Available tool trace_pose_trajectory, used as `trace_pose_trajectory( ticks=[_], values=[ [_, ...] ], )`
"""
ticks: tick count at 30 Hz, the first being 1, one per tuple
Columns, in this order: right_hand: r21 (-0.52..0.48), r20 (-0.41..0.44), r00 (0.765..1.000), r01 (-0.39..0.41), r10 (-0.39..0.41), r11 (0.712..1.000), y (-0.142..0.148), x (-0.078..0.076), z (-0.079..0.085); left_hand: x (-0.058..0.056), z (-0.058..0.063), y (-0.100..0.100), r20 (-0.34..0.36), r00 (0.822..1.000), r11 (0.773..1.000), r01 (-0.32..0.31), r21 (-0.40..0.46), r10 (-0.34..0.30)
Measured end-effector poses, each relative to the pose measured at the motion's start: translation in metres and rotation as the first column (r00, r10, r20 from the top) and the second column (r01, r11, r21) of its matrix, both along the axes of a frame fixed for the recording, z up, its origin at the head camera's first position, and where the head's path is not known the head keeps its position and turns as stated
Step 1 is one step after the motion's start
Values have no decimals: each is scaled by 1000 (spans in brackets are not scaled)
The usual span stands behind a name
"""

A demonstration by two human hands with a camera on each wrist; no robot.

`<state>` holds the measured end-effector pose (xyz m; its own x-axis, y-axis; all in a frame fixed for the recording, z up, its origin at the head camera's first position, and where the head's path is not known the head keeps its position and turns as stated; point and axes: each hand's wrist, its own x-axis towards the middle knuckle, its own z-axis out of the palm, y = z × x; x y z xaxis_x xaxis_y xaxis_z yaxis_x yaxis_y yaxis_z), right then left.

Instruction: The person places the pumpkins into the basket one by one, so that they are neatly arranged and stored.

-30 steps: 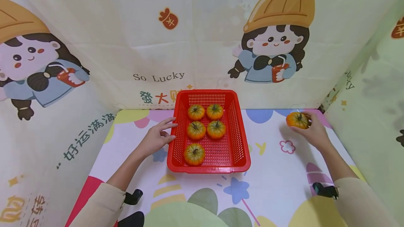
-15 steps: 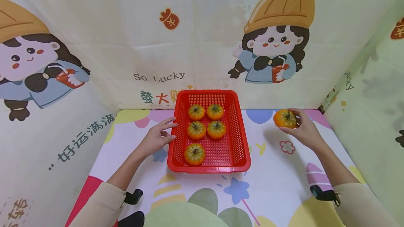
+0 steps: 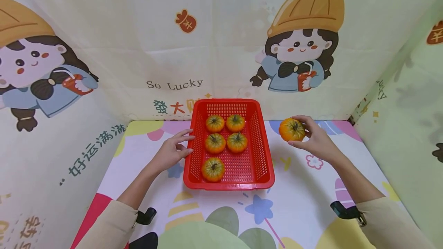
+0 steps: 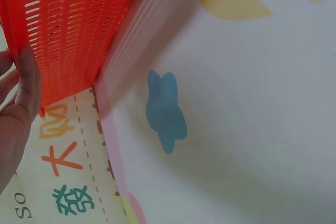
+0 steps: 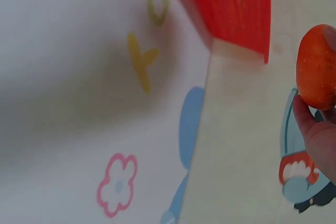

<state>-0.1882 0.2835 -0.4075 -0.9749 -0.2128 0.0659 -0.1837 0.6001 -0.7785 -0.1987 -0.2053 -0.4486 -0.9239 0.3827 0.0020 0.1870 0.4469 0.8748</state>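
Note:
A red plastic basket (image 3: pixel 228 186) stands on the table with several small orange-and-green pumpkins (image 3: pixel 215 143) inside. On its left rim rest the fingertips of my left hand (image 3: pixel 171 152), fingers spread and relaxed; the left wrist view shows that hand (image 4: pixel 18 108) against the perforated wall of the basket (image 4: pixel 79 24). To the right of the basket, my right hand (image 3: pixel 318 139) holds another pumpkin (image 3: pixel 292 129) above the table, thumb in front and fingers behind. In the right wrist view that pumpkin (image 5: pixel 315 69) is partly cut off by the frame's edge.
A patterned cloth (image 3: pixel 294 203) covers the table. Cartoon-printed fabric (image 3: pixel 225 49) hangs close behind the basket and along both sides. The pumpkins sit in two columns, with bare basket floor (image 3: pixel 238 172) at the near right.
My right hand has carried its pumpkin leftward, from the table's far right corner towards the basket. The left hand, the basket and the pumpkins inside have stayed in place.

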Motion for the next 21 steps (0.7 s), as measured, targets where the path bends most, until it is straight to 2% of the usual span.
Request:
trace_pose_trajectory(
  ticks=[7, 14, 21],
  values=[
    [22, -1, 997, -73, 73, 997, -28, -6, 5, 1, 1, 0, -3, 1000, 1000, -3, -4, 3],
    [56, 41, 989, -145, 143, 988, -56, -9, 5, 2, 1, 0, 1, 1000, 1000, -4, -3, 4],
    [74, 47, 960, -278, 275, 958, -79, -13, 6, 0, -1, 0, -4, 1000, 1000, -4, 5, 4]
  ],
)
